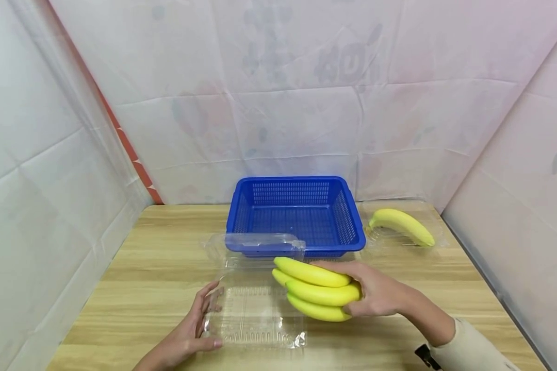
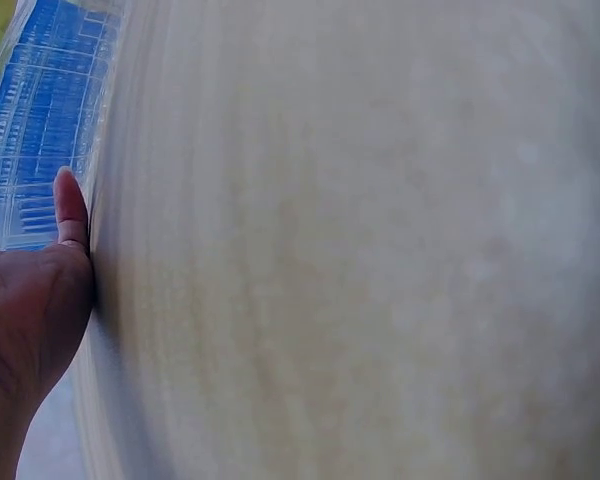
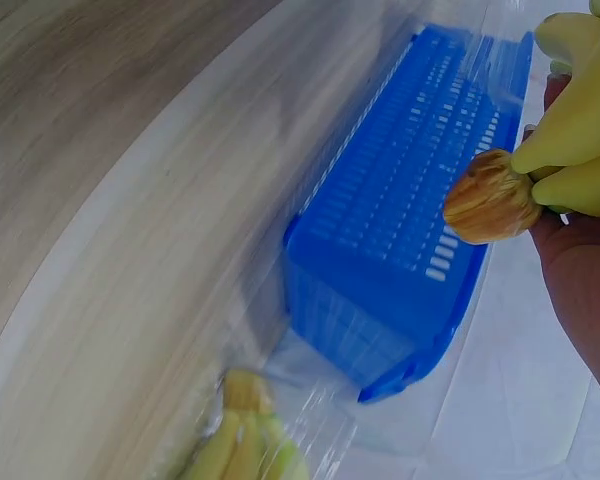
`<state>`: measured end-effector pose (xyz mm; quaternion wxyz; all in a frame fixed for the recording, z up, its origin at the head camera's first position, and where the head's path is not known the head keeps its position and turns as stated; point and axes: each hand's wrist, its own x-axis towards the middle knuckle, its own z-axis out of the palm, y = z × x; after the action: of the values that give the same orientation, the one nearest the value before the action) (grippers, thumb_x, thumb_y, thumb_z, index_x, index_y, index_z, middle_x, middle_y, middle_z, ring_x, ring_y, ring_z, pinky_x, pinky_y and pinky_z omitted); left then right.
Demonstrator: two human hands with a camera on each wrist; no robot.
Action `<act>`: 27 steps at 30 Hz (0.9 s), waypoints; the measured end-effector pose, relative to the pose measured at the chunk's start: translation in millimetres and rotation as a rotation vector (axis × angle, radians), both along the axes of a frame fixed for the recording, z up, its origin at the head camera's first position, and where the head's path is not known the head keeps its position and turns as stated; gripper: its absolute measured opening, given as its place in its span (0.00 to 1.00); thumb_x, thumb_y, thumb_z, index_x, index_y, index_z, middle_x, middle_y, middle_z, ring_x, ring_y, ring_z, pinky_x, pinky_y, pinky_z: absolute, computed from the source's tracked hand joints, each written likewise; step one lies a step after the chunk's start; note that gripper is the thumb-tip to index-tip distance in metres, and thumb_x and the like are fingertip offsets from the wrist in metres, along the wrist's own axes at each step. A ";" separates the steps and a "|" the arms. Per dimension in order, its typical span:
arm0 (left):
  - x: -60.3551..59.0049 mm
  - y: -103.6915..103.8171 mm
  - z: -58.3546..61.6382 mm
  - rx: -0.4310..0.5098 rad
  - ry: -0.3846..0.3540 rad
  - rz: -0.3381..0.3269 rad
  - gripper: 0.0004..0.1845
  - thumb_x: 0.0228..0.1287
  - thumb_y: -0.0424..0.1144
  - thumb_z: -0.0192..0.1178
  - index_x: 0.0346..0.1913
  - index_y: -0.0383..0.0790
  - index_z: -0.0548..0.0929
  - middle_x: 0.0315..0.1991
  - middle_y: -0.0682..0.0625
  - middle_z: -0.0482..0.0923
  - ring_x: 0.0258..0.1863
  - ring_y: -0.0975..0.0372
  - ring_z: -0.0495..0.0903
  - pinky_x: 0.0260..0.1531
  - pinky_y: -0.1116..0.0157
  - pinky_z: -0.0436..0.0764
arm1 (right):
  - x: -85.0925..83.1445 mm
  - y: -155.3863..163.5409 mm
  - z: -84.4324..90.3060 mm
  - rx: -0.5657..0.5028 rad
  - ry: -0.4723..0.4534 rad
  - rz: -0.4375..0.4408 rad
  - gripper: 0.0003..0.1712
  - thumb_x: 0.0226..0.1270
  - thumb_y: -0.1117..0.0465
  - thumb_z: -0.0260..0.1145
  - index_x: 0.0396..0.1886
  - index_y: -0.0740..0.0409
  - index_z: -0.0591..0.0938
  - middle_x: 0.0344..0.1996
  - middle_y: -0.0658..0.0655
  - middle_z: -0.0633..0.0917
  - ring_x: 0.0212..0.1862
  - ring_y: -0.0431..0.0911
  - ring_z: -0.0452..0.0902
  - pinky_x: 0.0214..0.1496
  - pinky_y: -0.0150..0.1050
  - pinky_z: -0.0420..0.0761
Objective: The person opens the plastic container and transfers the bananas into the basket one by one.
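My right hand (image 1: 376, 291) grips a bunch of yellow bananas (image 1: 322, 295) by the stem end, palm towards the fruit. The bunch hangs over the right side of an opened clear plastic clamshell box (image 1: 255, 314), tips pointing left. In the right wrist view the brown stem (image 3: 492, 198) sticks out beside the hand. My left hand (image 1: 187, 330) holds the box at its left side, thumb at the front corner and fingers along the wall. The raised lid (image 1: 262, 242) leans back over the front rim of a blue basket.
Behind the box, the blue perforated basket (image 1: 234, 216) stands near the cloth wall. To its right lies another clear package (image 1: 433, 211) with bananas (image 1: 401, 224) in it. White printed cloth (image 1: 283, 118) encloses the wooden table (image 1: 134, 288) on the back and sides.
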<state>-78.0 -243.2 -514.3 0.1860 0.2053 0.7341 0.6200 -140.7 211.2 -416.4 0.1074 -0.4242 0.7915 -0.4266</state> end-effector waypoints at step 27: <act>0.1 0.6 -0.7 0.021 0.021 0.006 0.60 0.63 0.27 0.69 0.86 0.41 0.36 0.82 0.20 0.39 0.66 0.68 0.65 0.57 0.67 0.79 | 0.5 64.7 19.9 -0.163 0.030 -0.066 0.47 0.48 0.74 0.66 0.76 0.63 0.75 0.61 0.53 0.87 0.40 0.42 0.80 0.40 0.36 0.81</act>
<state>-78.0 -242.6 -515.0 0.1743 0.2113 0.7300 0.6262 -140.2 275.9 -396.5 0.0465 -0.4115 0.7694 -0.4864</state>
